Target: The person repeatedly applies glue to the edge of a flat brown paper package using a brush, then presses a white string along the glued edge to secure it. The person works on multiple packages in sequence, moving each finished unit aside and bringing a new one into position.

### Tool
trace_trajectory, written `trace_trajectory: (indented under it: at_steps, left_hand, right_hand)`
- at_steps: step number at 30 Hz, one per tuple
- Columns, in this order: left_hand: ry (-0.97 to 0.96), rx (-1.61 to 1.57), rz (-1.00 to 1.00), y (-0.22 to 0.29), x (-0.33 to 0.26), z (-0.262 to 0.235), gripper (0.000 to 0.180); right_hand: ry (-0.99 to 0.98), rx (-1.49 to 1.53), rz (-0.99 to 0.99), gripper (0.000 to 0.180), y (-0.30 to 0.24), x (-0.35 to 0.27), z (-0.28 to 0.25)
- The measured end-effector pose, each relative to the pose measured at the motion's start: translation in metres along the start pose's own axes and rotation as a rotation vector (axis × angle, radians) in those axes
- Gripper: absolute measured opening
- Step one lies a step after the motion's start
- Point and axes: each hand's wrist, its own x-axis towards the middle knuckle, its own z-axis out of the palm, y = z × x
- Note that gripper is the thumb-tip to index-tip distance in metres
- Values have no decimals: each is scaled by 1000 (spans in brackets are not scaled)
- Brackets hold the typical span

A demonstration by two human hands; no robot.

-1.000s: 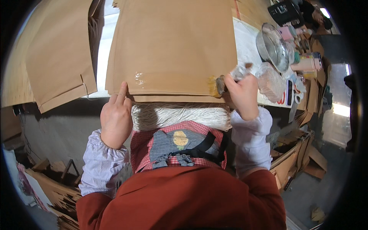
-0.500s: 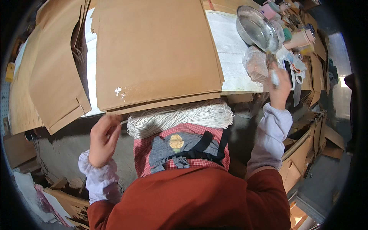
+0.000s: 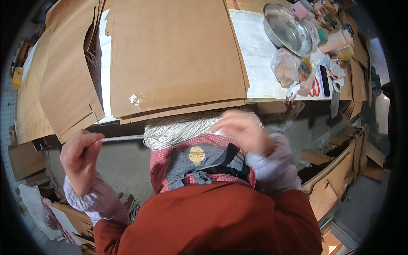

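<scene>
Across my lap lies a bundle of white cords [image 3: 180,132], above a red checked apron. At its left end, my left hand [image 3: 80,159] is closed in a pinch on a few of the cords, drawing them out straight to the left. Over the right end of the bundle hovers my right hand [image 3: 246,131]; motion blurs its fingers, and whether they touch the cords is unclear. Just beyond the bundle, a stack of brown paper sheets [image 3: 178,59] lies on the table, with a wet, shiny patch near its front left corner.
More brown paper [image 3: 68,80] lies at the left. A metal basin [image 3: 287,29], a clear plastic bag [image 3: 284,68], red-handled scissors [image 3: 314,88], a phone [image 3: 324,80] and a pink bottle [image 3: 335,41] crowd the right. Cardboard [image 3: 323,187] stands below the table there.
My right hand has come from beside the plastic bag to the bundle, leaving a pale object it held there. My left hand has moved left, pulling the cords out further.
</scene>
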Motion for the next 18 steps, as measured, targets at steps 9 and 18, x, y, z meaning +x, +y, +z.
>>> trace_trajectory:
  at_steps: [9,18]
  left_hand:
    - [-106,-148,-209,-112,45,82,6]
    - [84,171,63,-131,30,102,10]
  right_hand:
    - [386,-152,295,9,41,38,-68]
    - [411,-183,296,12,78,29,-73]
